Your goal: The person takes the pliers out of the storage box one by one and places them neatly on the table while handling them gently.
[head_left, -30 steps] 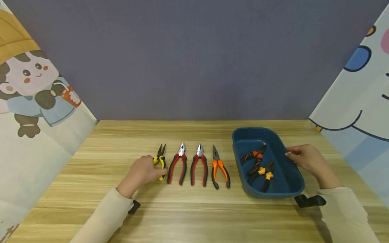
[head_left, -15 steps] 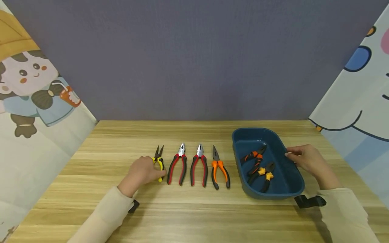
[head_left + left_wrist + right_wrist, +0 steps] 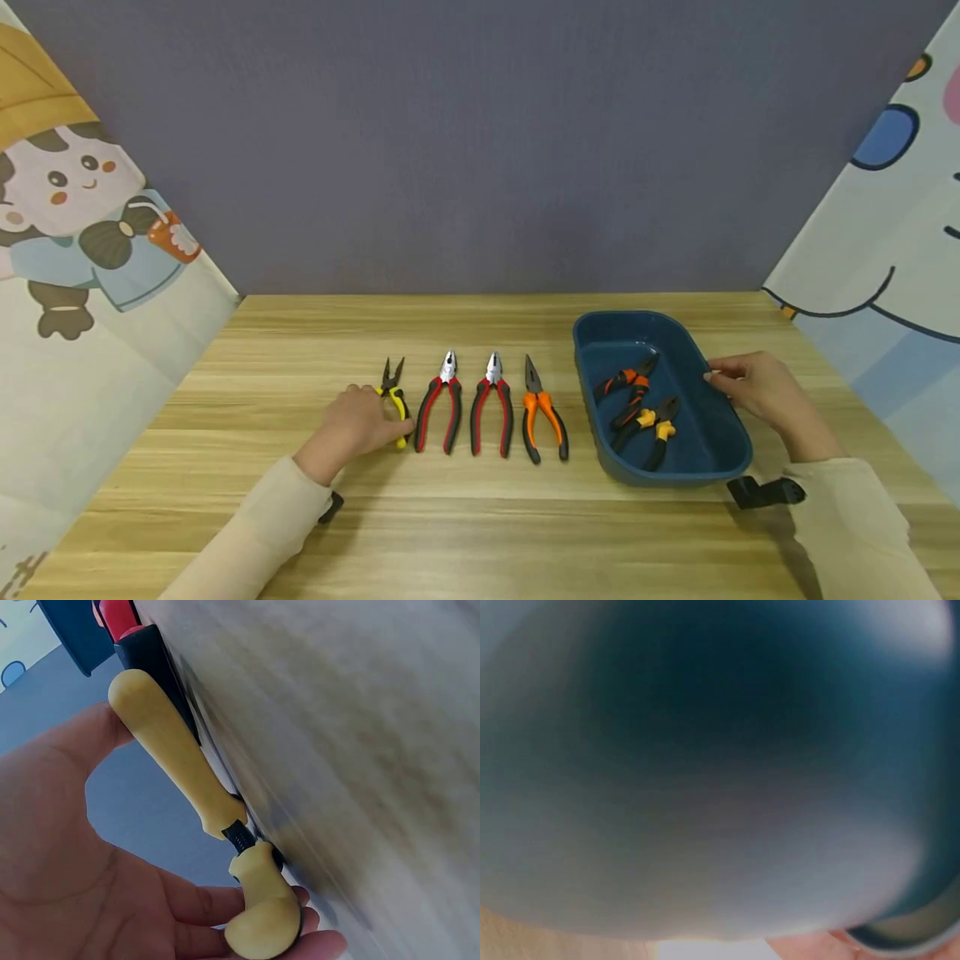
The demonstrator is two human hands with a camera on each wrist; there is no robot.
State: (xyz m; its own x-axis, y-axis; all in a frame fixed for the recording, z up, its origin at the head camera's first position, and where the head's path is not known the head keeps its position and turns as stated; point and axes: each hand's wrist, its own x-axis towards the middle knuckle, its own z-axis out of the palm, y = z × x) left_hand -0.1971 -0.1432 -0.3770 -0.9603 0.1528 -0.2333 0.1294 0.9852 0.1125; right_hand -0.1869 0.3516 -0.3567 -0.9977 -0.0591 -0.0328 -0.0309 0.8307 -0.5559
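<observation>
My left hand (image 3: 354,423) holds needle-nose pliers with yellow-and-black handles (image 3: 393,392) on the table, their dark jaws pointing away and spread a little. In the left wrist view the thumb lies against one yellow handle (image 3: 169,742) and the fingers curl round the other handle (image 3: 264,922). At the right, my right hand (image 3: 761,396) pinches the right rim of a blue plastic bin (image 3: 693,450). The right wrist view is mostly the bin's blurred wall (image 3: 727,712). Inside the bin lie orange-and-black pliers (image 3: 633,396) and yellow-and-black pliers (image 3: 652,433).
Between left hand and bin, three pliers lie in a row, tips away: red-and-black combination pliers (image 3: 422,417), a second red-and-black pair (image 3: 476,417), and orange needle-nose pliers (image 3: 531,408). A grey wall (image 3: 480,150) stands behind the wooden table (image 3: 480,533).
The yellow-and-black needle-nose pliers have shifted slightly left and turned a little in my left hand. My right hand has stayed at the bin's rim.
</observation>
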